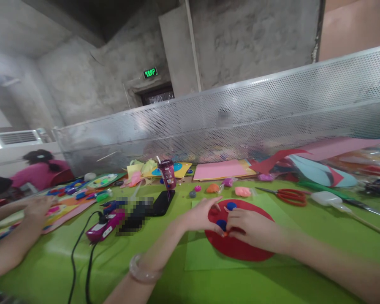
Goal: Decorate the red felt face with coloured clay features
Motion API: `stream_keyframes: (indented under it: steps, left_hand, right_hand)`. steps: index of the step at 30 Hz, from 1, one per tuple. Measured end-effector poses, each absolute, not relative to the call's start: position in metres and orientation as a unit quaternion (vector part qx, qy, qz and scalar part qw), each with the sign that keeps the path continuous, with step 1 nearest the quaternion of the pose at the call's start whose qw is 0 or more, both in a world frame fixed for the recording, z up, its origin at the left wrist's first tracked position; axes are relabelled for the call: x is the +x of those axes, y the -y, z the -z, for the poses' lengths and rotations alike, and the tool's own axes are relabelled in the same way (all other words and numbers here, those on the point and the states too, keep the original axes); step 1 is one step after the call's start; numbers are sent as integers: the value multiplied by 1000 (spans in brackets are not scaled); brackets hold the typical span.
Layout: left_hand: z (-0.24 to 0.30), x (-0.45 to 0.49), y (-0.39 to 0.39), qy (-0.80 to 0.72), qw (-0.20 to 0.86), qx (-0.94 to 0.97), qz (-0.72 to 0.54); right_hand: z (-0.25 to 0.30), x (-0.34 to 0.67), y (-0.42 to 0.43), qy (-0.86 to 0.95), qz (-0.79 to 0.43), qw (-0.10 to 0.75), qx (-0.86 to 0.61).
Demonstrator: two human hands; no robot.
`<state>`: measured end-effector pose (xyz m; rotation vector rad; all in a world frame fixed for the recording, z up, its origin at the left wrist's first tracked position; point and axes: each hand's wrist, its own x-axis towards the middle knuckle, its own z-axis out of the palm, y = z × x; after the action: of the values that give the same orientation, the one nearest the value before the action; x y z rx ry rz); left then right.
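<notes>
On the worktop (183,291), right of centre, a red disc (237,249) lies flat on a light green sheet (196,255), with both hands over it. The left hand (202,213) comes in across the disc's left edge, thumb and forefinger spread apart around two blue dots, the upper blue dot (231,206) and the lower blue dot (221,225). The left thumb tip is beside the lower one, near a small orange bit (225,234). The right hand (251,228) covers much of the disc, its fingers bent and bunched at that same spot; whether they pinch the orange bit or only press on it, I cannot tell.

By its look the disc is paper or thin card: light, bendy, quick to crease and likely to slide if pushed sideways. Its bare lower rim would be the best place to hold it, with flat fingers and little force. The dots look like soft clay, probably a bit tacky and easily dented, so they would be better touched at their sides than squeezed from above. The orange bit seems tiny and just as soft; fingertips alone would suit it. Beyond lie a pink lump (242,191), an orange lump (213,188) and red-handled scissors (291,197).
</notes>
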<state>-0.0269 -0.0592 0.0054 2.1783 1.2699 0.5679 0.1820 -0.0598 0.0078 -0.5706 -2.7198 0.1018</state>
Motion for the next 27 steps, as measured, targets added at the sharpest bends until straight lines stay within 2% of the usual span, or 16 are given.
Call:
stream_keyframes:
  steps: [10,14,18,27]
  left_hand:
    - [-4,-30,57,-467,306,806,-196]
    - [-7,-37,59,-456,324,806,-195]
    - [-6,-45,58,-452,324,806,-203]
    - [1,-51,53,-443,347,801,-204]
  right_hand:
    - [-12,181,57,960,-51,162,-221]
    - [-21,187,62,946,-35,206,-249]
    - [-26,191,73,949,-42,241,-198]
    - [-23,185,82,974,-16,144,-172]
